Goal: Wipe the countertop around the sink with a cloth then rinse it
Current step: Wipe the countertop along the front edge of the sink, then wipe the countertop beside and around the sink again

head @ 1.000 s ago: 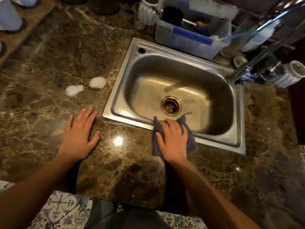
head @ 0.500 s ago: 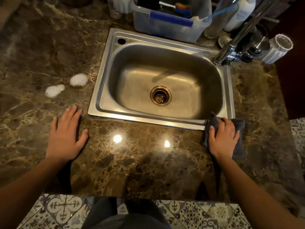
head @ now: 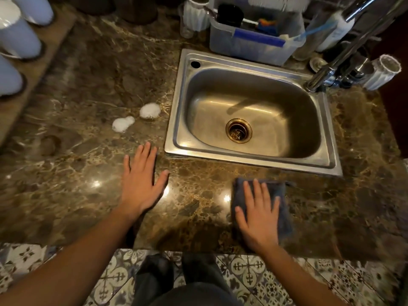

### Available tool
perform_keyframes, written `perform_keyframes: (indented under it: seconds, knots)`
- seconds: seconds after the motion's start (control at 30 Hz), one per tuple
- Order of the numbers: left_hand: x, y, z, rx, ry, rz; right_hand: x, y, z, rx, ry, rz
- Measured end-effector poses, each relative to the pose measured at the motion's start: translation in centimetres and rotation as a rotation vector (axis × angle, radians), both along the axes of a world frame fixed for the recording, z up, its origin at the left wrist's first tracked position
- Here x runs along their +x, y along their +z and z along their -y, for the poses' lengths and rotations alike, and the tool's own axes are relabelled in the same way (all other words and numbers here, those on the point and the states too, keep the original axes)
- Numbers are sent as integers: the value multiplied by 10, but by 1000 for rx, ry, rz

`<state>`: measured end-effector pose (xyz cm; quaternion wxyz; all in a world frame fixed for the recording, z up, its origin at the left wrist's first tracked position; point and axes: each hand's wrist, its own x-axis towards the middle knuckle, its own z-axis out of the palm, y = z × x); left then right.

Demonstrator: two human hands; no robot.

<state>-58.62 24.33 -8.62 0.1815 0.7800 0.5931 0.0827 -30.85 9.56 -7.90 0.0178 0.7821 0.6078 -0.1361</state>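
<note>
- Head view: right hand (head: 258, 217) lies flat, fingers straight and spread, pressing the cloth (head: 283, 208) onto the countertop (head: 88, 102) just in front of the sink (head: 176, 120). It's palm pressure only, nothing pinched.
- Left hand (head: 141, 188) is flat on bare stone with fingers straight, holding nothing, near the sink's near-left corner. The hands are well apart.
- My read of the step: wiping the front strip.
- To do it well, keep the palm flat and make overlapping passes parallel to the rim. Include the seam where steel meets stone.
- The cloth is dark blue and looks folded, and its edges stick out past the fingers. It could bunch if pushed fingertips first.
- Two foam blobs (head: 149, 110) sit left of the sink, near the rim, and look unwiped.
- The left hand sits between the cloth and the foam, so it would probably need to lift.
- Behind the sink, a plastic tub (head: 254, 49) of brushes sits just beside the back rim. That makes the back strip tight to reach.
- The tap (head: 318, 82) is at the far-right corner with a ribbed cup (head: 383, 71) beside it, an easy knock when going to rinse.
- White cups (head: 19, 38) stand on a board far left, well apart from the work.
</note>
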Motion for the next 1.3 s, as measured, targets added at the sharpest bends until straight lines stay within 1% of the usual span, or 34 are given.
perform_keyframes:
  seconds: [0.1,0.17,0.27,0.37,0.43,0.53,0.67,0.8,0.97,1.07,1.13,1.2,1.23,1.27,1.3]
  knots:
    - [-9,8,6,-44,-13,169,-65,-1,-3,-11,138,-20]
    - [-24,12,16,-22,-62,202,-108,-1,-5,2,321,-62]
    - [-64,11,20,35,-45,155,-157,-1,-9,19,584,-131]
    - [-107,5,12,31,49,58,-193,-1,-25,21,717,-173]
    - [-122,0,8,10,81,-8,-214,-4,-45,36,707,-203]
    - [-126,-5,8,1,66,-68,-234,-7,-86,60,652,-152]
    - [-126,-3,6,-13,83,-9,-243,-4,-138,73,511,-138]
    - [-123,-4,4,-39,128,3,-248,-5,-171,77,439,-113]
    - [-124,-5,4,-44,128,47,-257,-10,-182,96,345,-126]
    - [-125,-3,5,-1,126,125,-264,-7,-179,92,300,-110]
    - [-124,-2,7,43,176,210,-267,-1,-171,87,253,-189]
    - [-118,8,1,60,363,341,-260,7,-156,110,244,-391]
    - [-111,16,-6,62,489,410,-251,10,-145,122,280,-492]
    - [-102,25,-12,79,570,443,-238,13,-134,140,341,-540]
    - [-89,34,-19,122,562,429,-222,14,-123,170,414,-517]
